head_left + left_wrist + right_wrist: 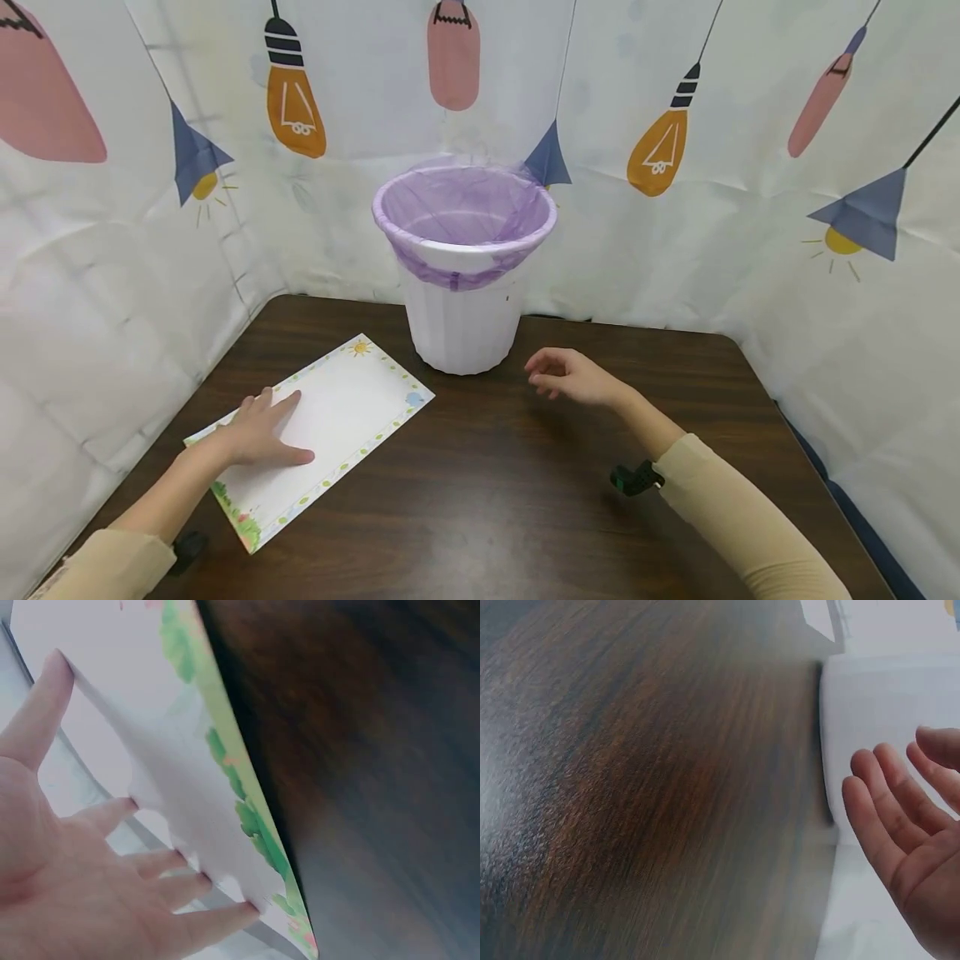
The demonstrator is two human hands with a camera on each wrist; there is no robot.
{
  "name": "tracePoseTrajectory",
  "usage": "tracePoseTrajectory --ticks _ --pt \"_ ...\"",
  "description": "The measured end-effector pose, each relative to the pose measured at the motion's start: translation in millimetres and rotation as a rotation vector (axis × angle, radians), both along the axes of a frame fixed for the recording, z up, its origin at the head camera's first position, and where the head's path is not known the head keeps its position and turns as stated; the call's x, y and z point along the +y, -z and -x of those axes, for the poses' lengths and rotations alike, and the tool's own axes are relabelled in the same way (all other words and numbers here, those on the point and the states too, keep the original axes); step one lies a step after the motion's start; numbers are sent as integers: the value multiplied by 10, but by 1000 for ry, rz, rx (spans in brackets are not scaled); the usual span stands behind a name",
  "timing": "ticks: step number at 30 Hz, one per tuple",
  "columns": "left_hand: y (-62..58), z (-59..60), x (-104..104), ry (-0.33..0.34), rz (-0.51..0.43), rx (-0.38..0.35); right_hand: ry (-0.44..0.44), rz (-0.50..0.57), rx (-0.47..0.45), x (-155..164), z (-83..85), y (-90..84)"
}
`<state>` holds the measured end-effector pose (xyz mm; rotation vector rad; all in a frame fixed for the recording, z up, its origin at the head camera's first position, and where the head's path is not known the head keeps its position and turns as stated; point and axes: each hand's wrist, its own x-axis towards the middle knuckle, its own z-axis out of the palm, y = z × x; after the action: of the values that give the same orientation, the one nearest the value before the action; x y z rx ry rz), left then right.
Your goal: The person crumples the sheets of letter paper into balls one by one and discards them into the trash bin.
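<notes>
A sheet of white paper (341,408) with a printed border of leaves, a sun and grass lies slantwise on the left of the table. My left hand (258,433) is over its left part with fingers spread; in the left wrist view the fingertips (247,911) meet the sheet. To the right of a white trash bin (461,325), my right hand (573,377) hovers above the table, fingers loosely bent and nothing in them. A purple bag (465,262) lines the bin and folds over its rim.
The dark wood table (480,500) carries both the paper and the bin, which stands at the back edge. White cloth (360,225) printed with lamps and bulbs hangs behind and at both sides. Each wrist wears a small black device (636,478).
</notes>
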<state>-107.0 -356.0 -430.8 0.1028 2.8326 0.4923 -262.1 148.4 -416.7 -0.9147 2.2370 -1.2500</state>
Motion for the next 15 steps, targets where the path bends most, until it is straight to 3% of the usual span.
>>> tracePoseTrajectory --ticks 6,12,15 --pt "-3 -81 11 50 4 -17 -44 -47 5 -19 -58 -3" --pt "4 -172 100 98 10 -13 -123 -147 112 -83 -147 8" --pt "-5 -236 192 136 -15 -12 -169 -175 116 -125 -198 7"
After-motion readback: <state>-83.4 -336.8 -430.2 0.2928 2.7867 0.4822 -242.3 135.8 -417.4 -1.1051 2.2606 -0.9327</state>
